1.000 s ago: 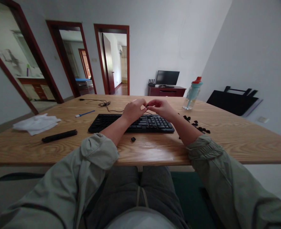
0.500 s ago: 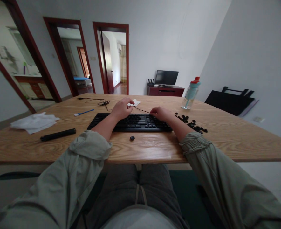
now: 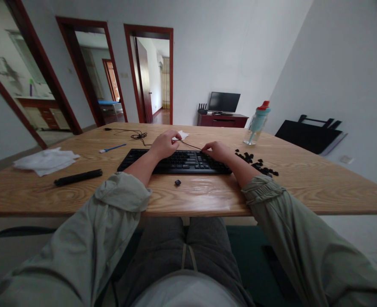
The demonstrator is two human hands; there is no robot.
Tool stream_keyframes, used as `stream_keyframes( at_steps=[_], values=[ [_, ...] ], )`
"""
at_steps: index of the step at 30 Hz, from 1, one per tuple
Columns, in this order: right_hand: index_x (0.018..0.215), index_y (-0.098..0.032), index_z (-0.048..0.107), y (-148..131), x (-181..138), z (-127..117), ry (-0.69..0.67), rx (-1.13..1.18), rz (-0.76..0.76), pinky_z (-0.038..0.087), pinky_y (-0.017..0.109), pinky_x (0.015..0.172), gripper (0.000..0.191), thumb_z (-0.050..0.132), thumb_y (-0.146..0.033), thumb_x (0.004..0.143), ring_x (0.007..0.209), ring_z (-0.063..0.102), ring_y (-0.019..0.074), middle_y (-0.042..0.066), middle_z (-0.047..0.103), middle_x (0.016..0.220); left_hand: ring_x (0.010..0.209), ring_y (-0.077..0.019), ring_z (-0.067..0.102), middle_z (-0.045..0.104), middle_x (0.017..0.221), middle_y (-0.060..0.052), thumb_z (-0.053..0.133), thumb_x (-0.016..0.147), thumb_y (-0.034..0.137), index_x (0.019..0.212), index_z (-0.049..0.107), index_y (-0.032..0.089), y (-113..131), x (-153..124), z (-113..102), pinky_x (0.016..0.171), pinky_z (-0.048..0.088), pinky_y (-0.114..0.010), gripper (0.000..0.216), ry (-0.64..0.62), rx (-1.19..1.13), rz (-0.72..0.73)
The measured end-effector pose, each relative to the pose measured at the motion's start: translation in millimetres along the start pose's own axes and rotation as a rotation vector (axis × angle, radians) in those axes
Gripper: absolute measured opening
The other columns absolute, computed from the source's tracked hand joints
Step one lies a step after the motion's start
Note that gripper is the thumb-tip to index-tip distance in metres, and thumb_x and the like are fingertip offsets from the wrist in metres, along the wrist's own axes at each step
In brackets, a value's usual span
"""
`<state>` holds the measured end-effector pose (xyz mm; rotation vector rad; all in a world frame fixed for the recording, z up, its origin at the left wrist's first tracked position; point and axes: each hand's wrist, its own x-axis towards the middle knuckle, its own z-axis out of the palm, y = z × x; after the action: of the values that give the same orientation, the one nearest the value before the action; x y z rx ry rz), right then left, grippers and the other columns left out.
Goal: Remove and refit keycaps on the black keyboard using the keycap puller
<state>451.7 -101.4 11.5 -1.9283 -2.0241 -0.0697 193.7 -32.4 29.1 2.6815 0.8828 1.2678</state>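
A black keyboard [image 3: 188,167] lies lengthwise in front of me on the wooden table. My left hand [image 3: 166,144] is over its upper middle, fingers curled toward the thumb; whatever may be between them is hidden. At the keyboard's upper right, my right hand [image 3: 218,151] has its thumb and fingertips pressed together over the keys, and I cannot make out what they hold. A thin black cable [image 3: 190,145] runs behind the keyboard between both hands. One loose keycap [image 3: 178,182] sits in front of the keyboard. Several black keycaps [image 3: 259,164] are scattered beside my right wrist.
White tissues [image 3: 46,161], a black stick-like bar [image 3: 78,177] and a blue brush [image 3: 112,148] lie to the left. Coiled cable [image 3: 139,136] and a small white tissue [image 3: 182,135] are behind the keyboard. A water bottle [image 3: 257,123] stands back right.
The view has shifted slightly, so the table sits a little higher in the picture. Both hands keep nearly the same place and pose at the keyboard.
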Motion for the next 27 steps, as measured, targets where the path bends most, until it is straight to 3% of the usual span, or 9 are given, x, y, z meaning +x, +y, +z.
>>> stream_keyframes(
  at_steps=[14, 20, 27],
  values=[
    [0.112, -0.025, 0.079, 1.5, 0.2, -3.6, -0.059, 0.008, 0.019, 0.05, 0.028, 0.082, 0.029, 0.065, -0.022, 0.087, 0.09, 0.069, 0.0217, 0.007, 0.077, 0.102, 0.078, -0.0196, 0.062, 0.071, 0.091, -0.006, 0.053, 0.075, 0.013, 0.091, 0.072, 0.018, 1.7, -0.1, -2.2, 0.082, 0.05, -0.034, 0.026, -0.047, 0.03, -0.034],
    [0.109, -0.021, 0.079, 3.3, -2.4, -2.4, -0.023, 0.051, 0.049, 0.049, 0.026, 0.082, 0.025, 0.063, -0.03, 0.092, 0.09, 0.069, 0.0191, 0.007, 0.077, 0.102, 0.077, -0.0188, 0.062, 0.072, 0.091, -0.005, 0.054, 0.077, 0.015, 0.092, 0.072, 0.019, -0.3, 0.1, -2.0, 0.081, 0.05, -0.032, 0.024, -0.045, 0.041, -0.053],
    [0.108, -0.021, 0.078, 2.6, -1.3, 1.7, 0.013, 0.076, 0.035, 0.049, 0.027, 0.083, 0.024, 0.063, -0.028, 0.092, 0.088, 0.068, 0.0183, 0.006, 0.077, 0.102, 0.077, -0.019, 0.062, 0.072, 0.091, -0.005, 0.054, 0.077, 0.015, 0.093, 0.072, 0.018, -1.5, -0.4, -0.9, 0.08, 0.05, -0.032, 0.024, -0.04, 0.026, -0.039]
  ],
)
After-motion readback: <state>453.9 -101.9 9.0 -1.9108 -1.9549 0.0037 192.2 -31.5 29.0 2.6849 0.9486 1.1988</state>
